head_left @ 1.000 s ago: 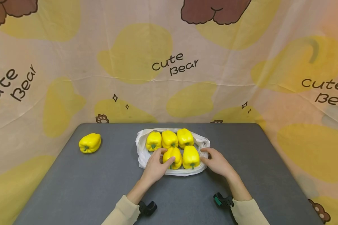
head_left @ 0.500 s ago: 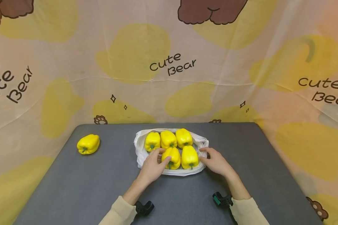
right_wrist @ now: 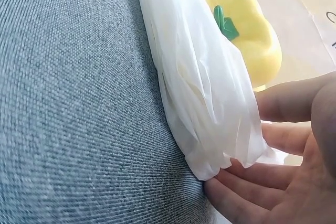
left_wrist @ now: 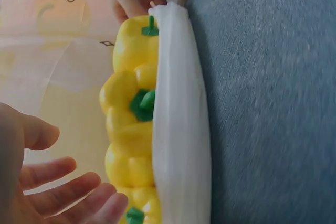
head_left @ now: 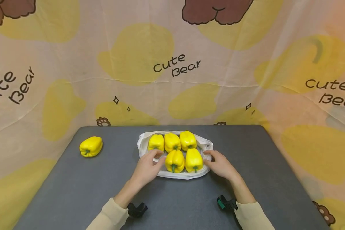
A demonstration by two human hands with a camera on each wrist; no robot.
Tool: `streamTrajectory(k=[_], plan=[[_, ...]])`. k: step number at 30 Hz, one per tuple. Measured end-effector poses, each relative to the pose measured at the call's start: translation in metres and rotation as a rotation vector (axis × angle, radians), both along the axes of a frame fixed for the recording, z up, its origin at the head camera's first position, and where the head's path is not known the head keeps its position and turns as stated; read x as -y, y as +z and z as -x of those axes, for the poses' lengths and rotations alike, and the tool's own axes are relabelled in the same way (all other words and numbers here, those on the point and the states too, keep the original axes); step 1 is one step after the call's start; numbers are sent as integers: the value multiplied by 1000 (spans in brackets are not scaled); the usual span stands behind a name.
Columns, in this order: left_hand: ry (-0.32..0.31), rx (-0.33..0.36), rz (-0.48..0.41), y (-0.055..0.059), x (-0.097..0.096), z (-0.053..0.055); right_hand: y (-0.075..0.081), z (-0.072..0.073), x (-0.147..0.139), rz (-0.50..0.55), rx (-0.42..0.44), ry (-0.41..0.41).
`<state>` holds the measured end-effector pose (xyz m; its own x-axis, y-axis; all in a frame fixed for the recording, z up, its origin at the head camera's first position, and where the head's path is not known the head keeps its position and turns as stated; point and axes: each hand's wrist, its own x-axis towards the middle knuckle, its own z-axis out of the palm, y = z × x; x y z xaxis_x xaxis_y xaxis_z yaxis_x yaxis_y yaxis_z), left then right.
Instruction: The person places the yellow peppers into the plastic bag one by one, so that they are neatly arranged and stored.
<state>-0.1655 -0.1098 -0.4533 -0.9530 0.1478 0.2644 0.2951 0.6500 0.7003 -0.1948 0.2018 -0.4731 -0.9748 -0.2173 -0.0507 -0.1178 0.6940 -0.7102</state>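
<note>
A white plastic bag (head_left: 187,175) lies open on the table with several yellow bell peppers inside, in two rows. The front row holds one bell pepper (head_left: 175,161) near my left hand and another bell pepper (head_left: 194,159) toward the right. My left hand (head_left: 148,167) is over the bag's left side, thumb and fingers spread and holding nothing; the left wrist view shows the same loose fingers (left_wrist: 68,192). At the bag's right end my right hand (head_left: 221,164) pinches the rim, thumb and fingers on either side of the plastic (right_wrist: 210,103).
Apart from the bag, one more yellow bell pepper (head_left: 91,146) lies at the table's back left. The grey table (head_left: 233,140) ends at a printed cloth backdrop (head_left: 141,102) behind and on both sides.
My left hand has let go of the left front bell pepper and drawn back to the left. That pepper stays in the bag. My right hand holds its place at the bag's rim.
</note>
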Motion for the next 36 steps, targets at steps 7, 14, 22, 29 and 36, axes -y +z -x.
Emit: streamTrajectory(k=[7,14,22,29,36], plan=[[17,-89,20,11,18,-1,0,0,0,-3,-5,3],[25,-164,24,22,46,2,0,0,0,-2,4,3],[54,-180,46,33,81,4,0,0,0,6,9,-3],[121,-166,61,36,114,6,-2,1,0,6,8,-1],[168,-73,41,41,144,6,-2,1,0,0,4,-4]])
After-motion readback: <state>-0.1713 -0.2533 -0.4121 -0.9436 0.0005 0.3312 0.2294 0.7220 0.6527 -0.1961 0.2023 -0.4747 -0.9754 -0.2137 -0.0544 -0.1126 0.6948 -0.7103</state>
